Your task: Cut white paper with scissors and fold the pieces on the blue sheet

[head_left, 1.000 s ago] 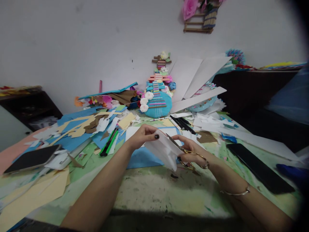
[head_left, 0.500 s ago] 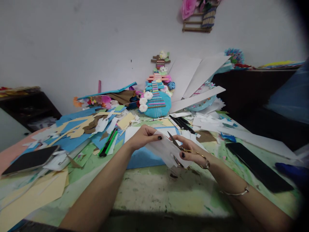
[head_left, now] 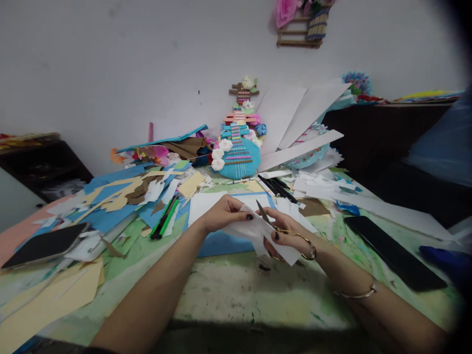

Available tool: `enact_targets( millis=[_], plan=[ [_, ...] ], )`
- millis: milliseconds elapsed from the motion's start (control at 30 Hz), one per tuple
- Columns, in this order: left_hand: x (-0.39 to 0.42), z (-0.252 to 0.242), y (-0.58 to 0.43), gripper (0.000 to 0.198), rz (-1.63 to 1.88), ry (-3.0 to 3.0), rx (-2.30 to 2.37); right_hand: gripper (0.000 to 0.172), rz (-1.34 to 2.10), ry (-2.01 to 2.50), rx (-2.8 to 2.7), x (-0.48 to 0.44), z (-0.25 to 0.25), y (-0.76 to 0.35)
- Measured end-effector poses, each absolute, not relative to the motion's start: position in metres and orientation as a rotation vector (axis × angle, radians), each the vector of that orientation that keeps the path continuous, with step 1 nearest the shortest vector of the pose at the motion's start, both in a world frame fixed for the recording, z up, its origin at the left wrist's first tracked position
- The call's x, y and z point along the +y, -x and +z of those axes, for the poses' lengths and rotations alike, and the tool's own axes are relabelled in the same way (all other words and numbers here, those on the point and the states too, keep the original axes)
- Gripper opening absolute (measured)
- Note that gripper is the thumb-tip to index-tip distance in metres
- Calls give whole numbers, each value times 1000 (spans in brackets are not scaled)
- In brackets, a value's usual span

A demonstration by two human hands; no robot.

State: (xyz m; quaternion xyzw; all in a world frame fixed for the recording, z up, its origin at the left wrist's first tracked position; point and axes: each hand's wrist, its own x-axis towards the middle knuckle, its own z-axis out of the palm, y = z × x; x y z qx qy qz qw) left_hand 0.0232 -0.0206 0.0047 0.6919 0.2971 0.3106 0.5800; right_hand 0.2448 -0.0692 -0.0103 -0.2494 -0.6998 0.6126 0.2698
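Near the middle of the view, my left hand [head_left: 226, 214] pinches the upper left edge of a thin white paper [head_left: 249, 229]. My right hand [head_left: 289, 233] is closed on gold-handled scissors [head_left: 266, 216], whose dark blades point up and to the left beside the paper. The paper's lower right part lies against my right fingers and hides some of them. Beneath both hands, a blue sheet [head_left: 223, 245] lies on the green-stained table [head_left: 236, 285], with white paper on top of it.
Green cutters [head_left: 164, 218] and paper scraps [head_left: 121, 194] lie to the left, with a phone [head_left: 46, 243]. Behind the hands are black pens [head_left: 278, 188] and a blue craft lute [head_left: 241, 158]. A long black object [head_left: 394, 251] sits at the right.
The white paper has turned in my hands, and its lower corner now sticks out to the right over my right fingers. The scissors remain in my right hand.
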Motion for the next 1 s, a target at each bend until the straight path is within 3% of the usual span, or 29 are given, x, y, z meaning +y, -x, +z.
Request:
enact_targets(
  millis=[333, 1000],
  plan=[
    [-19, 6, -18, 29, 740, -1643, 725, 72, 1570, 762, -1835, -66, -16, -240],
    [-24, 15, -23, 15, 785, -1740, 649, 74, 1594, 694, -1909, -77, 6, -236]
  ],
)
